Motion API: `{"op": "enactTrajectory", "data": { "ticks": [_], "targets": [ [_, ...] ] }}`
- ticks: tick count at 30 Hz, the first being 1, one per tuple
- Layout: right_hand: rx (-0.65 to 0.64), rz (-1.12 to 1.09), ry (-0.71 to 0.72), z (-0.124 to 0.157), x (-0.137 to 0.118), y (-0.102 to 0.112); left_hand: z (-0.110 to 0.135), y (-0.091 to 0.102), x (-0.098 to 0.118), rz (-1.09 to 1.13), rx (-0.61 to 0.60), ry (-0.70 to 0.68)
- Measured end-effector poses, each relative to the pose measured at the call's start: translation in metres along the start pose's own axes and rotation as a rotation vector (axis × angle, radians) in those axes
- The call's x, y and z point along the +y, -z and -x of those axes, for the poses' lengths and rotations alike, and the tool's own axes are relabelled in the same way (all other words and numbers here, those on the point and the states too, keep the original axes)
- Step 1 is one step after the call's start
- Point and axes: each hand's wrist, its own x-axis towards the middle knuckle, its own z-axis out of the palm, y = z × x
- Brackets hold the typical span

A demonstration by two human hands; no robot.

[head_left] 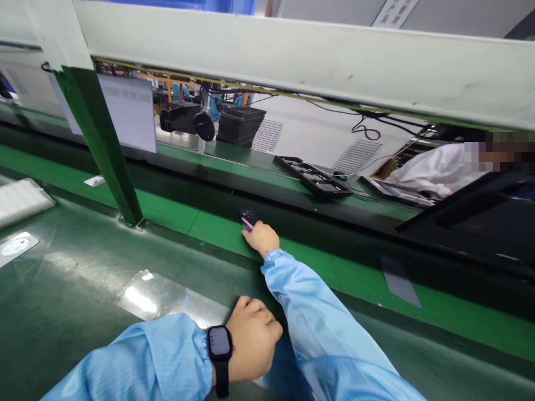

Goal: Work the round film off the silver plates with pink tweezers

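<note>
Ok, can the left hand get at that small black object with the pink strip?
Probably yes: only green mat lies between the left hand and the small black object, though the right hand is on it.

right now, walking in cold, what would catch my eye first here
The light blue work sleeves stand out first, low in the view, with a black smartwatch on the left wrist. The right hand reaches over a green belt to a small dark object with a pink strip. Far right, a person in white leans in.

A white overhead beam (301,67) spans the green conveyor belt (438,306); a green post (98,145) rises left; louvered white vents (357,156) lie beyond.
</note>
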Motion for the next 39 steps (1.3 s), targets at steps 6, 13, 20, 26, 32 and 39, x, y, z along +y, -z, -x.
{"op": "enactTrajectory", "data": {
  "ticks": [6, 13, 20, 26, 32, 39],
  "targets": [
    [0.049, -0.226, 0.022, 0.000, -0.001, 0.017, -0.011, 0.030, -0.028, 0.387, 0.316, 0.352],
    [0.029, -0.682, -0.035, 0.076, 0.021, 0.038, -0.016, 0.076, -0.073, 0.929, 0.580, 0.785],
    [-0.461, -1.359, -0.091, 0.198, 0.041, 0.013, 0.011, 0.091, -0.052, 1.186, 0.377, 0.697],
    [-0.098, -1.495, -0.103, 0.207, 0.082, 0.028, 0.048, 0.095, -0.036, 0.923, 0.038, 0.586],
    [-0.092, -1.278, -0.059, 0.199, 0.107, 0.020, 0.050, 0.086, -0.013, 0.530, -0.145, 0.495],
    [-0.436, -1.132, -0.001, 0.208, 0.110, 0.007, 0.049, 0.063, -0.012, 0.249, -0.209, 0.326]
  ]
}}
